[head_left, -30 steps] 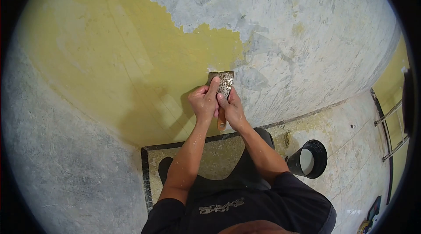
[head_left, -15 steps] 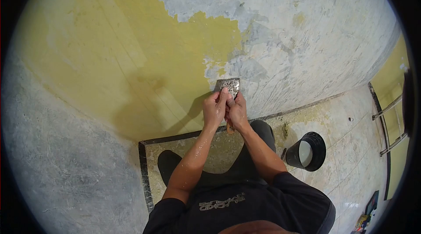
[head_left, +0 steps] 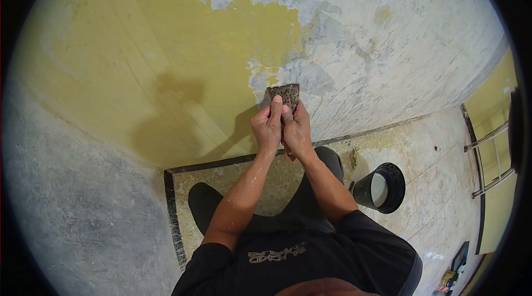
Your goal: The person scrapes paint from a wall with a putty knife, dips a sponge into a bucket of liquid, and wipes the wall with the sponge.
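Both my hands, left (head_left: 267, 127) and right (head_left: 297, 131), kept a tight grip on the scraper (head_left: 286, 95), mid-scrape against the yellow paint (head_left: 183, 46); next I judged a firm push under its edge.

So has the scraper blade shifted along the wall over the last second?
Yes. The scraper now sits lower, nearer the black skirting strip, and bare plaster shows above it where yellow paint was. Both hands, left hand and right hand, grip it.

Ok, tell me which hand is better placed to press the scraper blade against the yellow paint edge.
Left, probably. The left hand has its fingers stretched up along the scraper blade; the right hand wraps lower, around the handle.
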`<state>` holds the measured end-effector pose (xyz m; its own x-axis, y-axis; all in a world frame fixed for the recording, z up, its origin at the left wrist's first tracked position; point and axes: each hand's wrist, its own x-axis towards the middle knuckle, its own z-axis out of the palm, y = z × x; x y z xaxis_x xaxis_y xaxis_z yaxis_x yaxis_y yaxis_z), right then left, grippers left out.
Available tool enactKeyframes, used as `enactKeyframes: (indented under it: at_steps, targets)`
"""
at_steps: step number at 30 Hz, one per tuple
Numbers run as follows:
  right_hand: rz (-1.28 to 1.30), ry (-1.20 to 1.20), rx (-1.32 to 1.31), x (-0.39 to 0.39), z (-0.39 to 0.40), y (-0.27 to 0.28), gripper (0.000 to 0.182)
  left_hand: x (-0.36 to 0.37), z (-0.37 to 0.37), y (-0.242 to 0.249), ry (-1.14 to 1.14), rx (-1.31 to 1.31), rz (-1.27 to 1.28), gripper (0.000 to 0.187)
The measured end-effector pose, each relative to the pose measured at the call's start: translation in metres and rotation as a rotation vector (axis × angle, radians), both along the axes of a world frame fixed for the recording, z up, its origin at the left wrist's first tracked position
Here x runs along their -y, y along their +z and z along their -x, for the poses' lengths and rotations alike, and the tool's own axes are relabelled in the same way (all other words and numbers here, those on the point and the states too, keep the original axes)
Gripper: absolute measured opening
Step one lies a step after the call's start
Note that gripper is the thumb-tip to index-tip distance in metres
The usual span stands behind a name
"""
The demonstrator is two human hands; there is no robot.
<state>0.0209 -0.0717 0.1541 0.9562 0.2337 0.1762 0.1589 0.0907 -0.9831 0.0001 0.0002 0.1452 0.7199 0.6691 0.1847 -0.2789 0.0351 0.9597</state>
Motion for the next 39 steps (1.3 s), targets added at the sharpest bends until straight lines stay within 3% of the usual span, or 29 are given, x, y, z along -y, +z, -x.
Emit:
enactKeyframes:
  at_steps: [10, 12, 16, 18, 20, 22, 23, 24, 27, 32, 34, 37, 39]
  targets:
    - [0.129, -0.093, 0.239, 0.003, -0.006, 0.004, 0.019, 0.007, -0.011, -0.011, -0.063, 0.141, 0.263, 0.037]
    - [0.1, 0.014, 0.059, 0.005, -0.011, 0.006, 0.02, 0.006, -0.014, -0.009, -0.054, 0.129, 0.221, 0.035]
    - [-0.009, 0.034, 0.082, 0.001, -0.011, 0.013, 0.021, 0.007, -0.016, 0.004, -0.011, 0.157, 0.23, 0.036]
    - [-0.012, 0.012, 0.179, -0.004, -0.012, 0.035, 0.021, -0.004, -0.017, 0.024, 0.039, 0.081, -0.011, 0.046]
    - [-0.063, 0.091, 0.09, -0.002, -0.01, 0.029, 0.021, 0.003, -0.014, 0.021, -0.002, 0.171, 0.101, 0.047]
    - [-0.012, -0.001, 0.179, -0.002, -0.01, -0.001, 0.021, 0.003, -0.011, -0.002, 0.033, 0.002, 0.044, 0.047]
    - [-0.038, 0.055, -0.019, 0.004, -0.006, -0.007, 0.022, 0.007, -0.008, -0.01, -0.004, 0.001, 0.087, 0.047]
    - [-0.036, 0.061, -0.015, 0.002, -0.006, -0.01, 0.022, 0.006, -0.008, -0.016, 0.002, 0.005, 0.089, 0.047]
    - [-0.112, 0.029, 0.164, -0.005, -0.015, -0.005, 0.021, 0.001, -0.013, 0.007, 0.022, 0.027, -0.02, 0.045]
    - [-0.133, 0.019, 0.044, 0.003, -0.007, 0.0, 0.02, 0.005, -0.013, 0.001, -0.039, -0.05, 0.007, 0.043]
    - [-0.032, 0.045, -0.057, 0.008, -0.009, -0.004, 0.02, 0.009, -0.01, -0.005, -0.028, -0.041, 0.022, 0.043]
    - [-0.089, 0.027, 0.045, 0.005, -0.014, -0.005, 0.019, 0.011, -0.014, -0.003, -0.045, 0.021, 0.097, 0.045]
    - [-0.058, -0.024, 0.231, 0.003, -0.016, 0.007, 0.02, 0.006, -0.013, 0.015, 0.033, -0.058, -0.072, 0.046]
